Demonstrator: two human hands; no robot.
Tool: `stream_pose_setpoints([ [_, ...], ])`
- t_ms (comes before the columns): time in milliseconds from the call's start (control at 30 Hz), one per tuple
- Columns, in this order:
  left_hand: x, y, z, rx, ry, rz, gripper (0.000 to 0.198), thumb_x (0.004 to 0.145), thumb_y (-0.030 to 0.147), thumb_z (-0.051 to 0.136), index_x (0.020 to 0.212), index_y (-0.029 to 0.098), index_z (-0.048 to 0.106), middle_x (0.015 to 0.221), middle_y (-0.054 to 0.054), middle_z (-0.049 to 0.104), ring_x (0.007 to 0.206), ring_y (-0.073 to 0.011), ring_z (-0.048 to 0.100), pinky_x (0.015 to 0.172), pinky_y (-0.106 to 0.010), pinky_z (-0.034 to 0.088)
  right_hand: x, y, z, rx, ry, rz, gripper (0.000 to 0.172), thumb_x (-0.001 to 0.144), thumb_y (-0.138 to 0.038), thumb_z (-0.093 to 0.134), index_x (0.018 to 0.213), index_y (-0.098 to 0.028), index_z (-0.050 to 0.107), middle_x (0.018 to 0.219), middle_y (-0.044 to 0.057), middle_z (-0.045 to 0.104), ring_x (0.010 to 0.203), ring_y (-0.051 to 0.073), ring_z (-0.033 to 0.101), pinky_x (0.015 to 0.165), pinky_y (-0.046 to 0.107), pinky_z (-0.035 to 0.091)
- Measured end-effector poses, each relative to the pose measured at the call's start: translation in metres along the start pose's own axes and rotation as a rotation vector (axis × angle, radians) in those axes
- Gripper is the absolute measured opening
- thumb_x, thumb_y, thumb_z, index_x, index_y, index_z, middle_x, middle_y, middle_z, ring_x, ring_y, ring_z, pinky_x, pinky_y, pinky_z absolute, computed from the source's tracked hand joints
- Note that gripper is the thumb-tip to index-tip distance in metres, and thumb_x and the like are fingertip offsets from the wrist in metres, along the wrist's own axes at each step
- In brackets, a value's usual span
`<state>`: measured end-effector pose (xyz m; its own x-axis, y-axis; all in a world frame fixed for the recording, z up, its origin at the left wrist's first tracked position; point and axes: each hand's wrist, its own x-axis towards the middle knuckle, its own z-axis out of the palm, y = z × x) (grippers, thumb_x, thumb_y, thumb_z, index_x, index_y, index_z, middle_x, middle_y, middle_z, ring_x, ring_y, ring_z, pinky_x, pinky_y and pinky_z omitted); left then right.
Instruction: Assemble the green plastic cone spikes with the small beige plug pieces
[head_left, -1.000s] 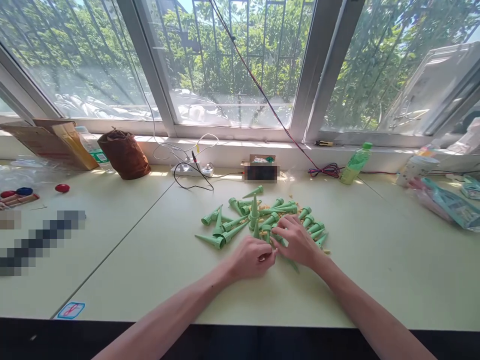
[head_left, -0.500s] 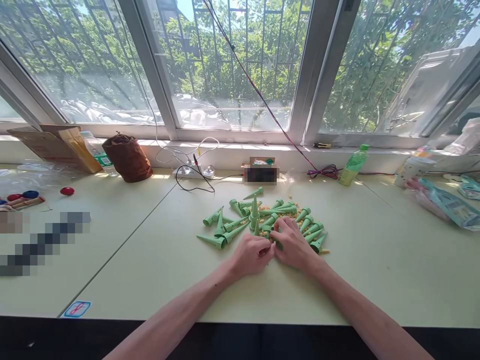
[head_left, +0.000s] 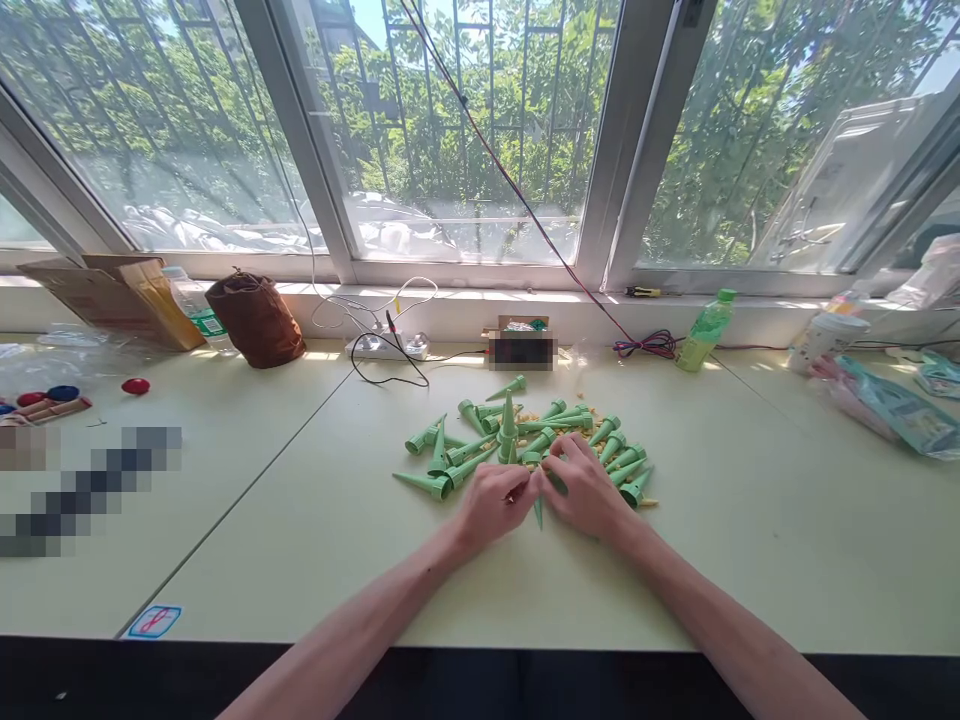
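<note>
My left hand [head_left: 497, 500] and my right hand [head_left: 583, 487] meet at the front of a pile of green plastic spikes, fingers closed. Between them is a green plastic spike [head_left: 538, 514] whose pointed end sticks down towards me; its upper part is hidden by my fingers. Both hands appear to grip it. Just behind my left hand a tall green spike [head_left: 508, 425] stands upright. More capped green spikes [head_left: 431, 484] lie to the left, and others [head_left: 628, 458] lie beside my right hand. Small yellowish pieces [head_left: 585, 420] are scattered among them.
Behind the pile stand a small box [head_left: 523, 350] and a power strip [head_left: 386, 346] with cables. A green bottle [head_left: 707, 330] is at the back right, a brown pouch [head_left: 255, 318] at the back left. A red ball [head_left: 136, 386] lies on the left of the table [head_left: 315, 570].
The spike's pointed end now shows below my hands, where it was not visible before. My left hand has turned and shifted slightly; my right hand stays nearly in place.
</note>
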<state>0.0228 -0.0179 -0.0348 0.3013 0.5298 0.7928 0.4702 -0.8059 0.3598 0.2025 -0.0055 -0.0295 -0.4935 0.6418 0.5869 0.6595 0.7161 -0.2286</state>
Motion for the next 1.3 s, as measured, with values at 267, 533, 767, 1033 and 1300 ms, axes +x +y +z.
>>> stream_pose_setpoints([
  [267, 0.006, 0.0, -0.011, 0.035, 0.182, -0.199, 0.023, 0.093, 0.022, 0.051, 0.071, 0.02, 0.045, 0.051, 0.008, 0.037, 0.043, -0.0068, 0.031, 0.046, -0.021, 0.03, 0.001, 0.002, -0.001, 0.082, 0.08, 0.06, 0.008, 0.092, -0.015, 0.054, 0.088, -0.019, 0.06, 0.091, 0.007, 0.05, 0.091, 0.023, 0.051, 0.08, 0.039, 0.05],
  [533, 0.004, -0.005, -0.006, 0.005, 0.243, -0.383, 0.012, 0.092, 0.028, 0.054, 0.096, 0.023, 0.045, 0.054, 0.011, 0.035, 0.043, -0.0067, 0.033, 0.045, -0.018, 0.031, 0.003, 0.003, -0.002, 0.163, 0.157, 0.053, 0.011, 0.097, -0.016, 0.049, 0.099, -0.02, 0.058, 0.094, 0.008, 0.058, 0.093, 0.023, 0.054, 0.081, 0.038, 0.05],
  [767, 0.005, -0.009, -0.004, 0.062, 0.129, -0.46, 0.015, 0.088, 0.033, 0.059, 0.09, 0.021, 0.05, 0.051, 0.011, 0.034, 0.044, -0.0073, 0.031, 0.048, -0.019, 0.031, 0.001, 0.008, 0.003, 0.18, 0.203, 0.047, 0.011, 0.099, -0.017, 0.047, 0.102, -0.02, 0.058, 0.092, 0.008, 0.064, 0.09, 0.023, 0.059, 0.078, 0.038, 0.052],
  [1033, 0.006, -0.008, -0.002, 0.106, -0.026, -0.49, 0.029, 0.091, 0.035, 0.054, 0.069, 0.02, 0.044, 0.052, 0.008, 0.038, 0.048, -0.009, 0.033, 0.052, -0.022, 0.031, 0.002, 0.007, 0.001, 0.198, 0.216, 0.047, 0.012, 0.099, -0.018, 0.048, 0.103, -0.021, 0.058, 0.092, 0.007, 0.065, 0.09, 0.023, 0.059, 0.078, 0.038, 0.052],
  [1300, 0.007, -0.01, -0.002, 0.135, -0.119, -0.502, 0.037, 0.091, 0.038, 0.053, 0.062, 0.02, 0.038, 0.055, 0.005, 0.043, 0.051, -0.0105, 0.037, 0.053, -0.023, 0.031, 0.002, 0.008, 0.001, 0.213, 0.221, 0.057, 0.013, 0.098, -0.018, 0.048, 0.103, -0.021, 0.06, 0.093, 0.008, 0.065, 0.091, 0.024, 0.06, 0.079, 0.039, 0.053],
])
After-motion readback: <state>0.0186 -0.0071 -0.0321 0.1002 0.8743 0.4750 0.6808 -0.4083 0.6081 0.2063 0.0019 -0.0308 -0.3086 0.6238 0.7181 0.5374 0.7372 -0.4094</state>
